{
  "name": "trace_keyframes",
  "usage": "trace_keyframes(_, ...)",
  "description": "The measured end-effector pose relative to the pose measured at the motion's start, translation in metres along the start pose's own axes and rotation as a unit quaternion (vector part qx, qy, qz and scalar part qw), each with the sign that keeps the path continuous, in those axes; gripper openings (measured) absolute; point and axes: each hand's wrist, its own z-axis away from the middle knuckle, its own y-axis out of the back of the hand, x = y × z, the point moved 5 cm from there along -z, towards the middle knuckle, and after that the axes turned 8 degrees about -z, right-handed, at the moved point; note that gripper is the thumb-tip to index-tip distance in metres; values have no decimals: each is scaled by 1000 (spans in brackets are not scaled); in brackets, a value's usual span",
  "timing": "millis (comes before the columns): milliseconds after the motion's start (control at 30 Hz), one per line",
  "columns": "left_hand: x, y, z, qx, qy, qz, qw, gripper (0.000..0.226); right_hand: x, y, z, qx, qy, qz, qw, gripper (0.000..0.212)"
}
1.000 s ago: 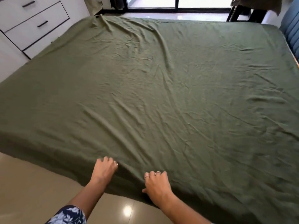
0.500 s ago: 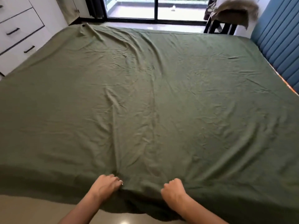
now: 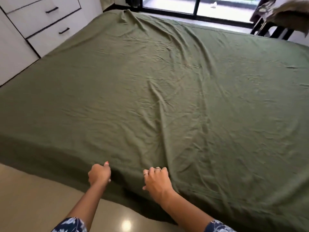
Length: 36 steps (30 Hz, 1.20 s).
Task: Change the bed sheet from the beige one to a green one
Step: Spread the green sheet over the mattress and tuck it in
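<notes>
I see the green sheet (image 3: 167, 97) spread over the whole bed, its near hem hanging over the side edge toward the tiled floor (image 3: 33, 198), with a long ridge of wrinkles running up the middle from between the hands. The left hand (image 3: 99, 174) sits at the bed's near edge with fingers curled into the cloth, gripping a fold. The right hand (image 3: 157, 180) lies just beside it on the edge, fingers bent over the fabric and pinching it. I judge the sheet light, soft and limp: it will bunch and slide rather than hold shape, so the hem along the edge is the place to take it, pulling low and evenly. Compared with half a second ago, the hands sit a little farther apart, the right one no longer a tight fist, and the view has swung left, showing more of the white drawers (image 3: 41, 19). No beige sheet is in view.
</notes>
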Motion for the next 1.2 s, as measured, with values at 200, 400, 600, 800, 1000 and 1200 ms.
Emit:
trace_keyframes(200,-10,-1,-16,-18,-72,-8,997,31,-17,9,-9,-78,45,6,996,24)
trace_keyframes(400,-35,59,-32,15,-95,58,994,38,-85,20,-24,-145,92,-21,985,26)
trace_keyframes(600,-71,104,-92,-96,-76,50,991,41,-118,36,-80,-178,71,32,981,37)
trace_keyframes(800,-82,187,-213,47,56,189,979,47,-219,80,-208,-30,77,-81,993,55)
trace_keyframes(1000,-79,207,-285,21,86,235,968,42,-258,62,-261,-84,115,-26,989,41)
trace_keyframes(1200,-87,220,-311,51,20,120,991,35,-271,79,-276,-109,176,-40,977,39)
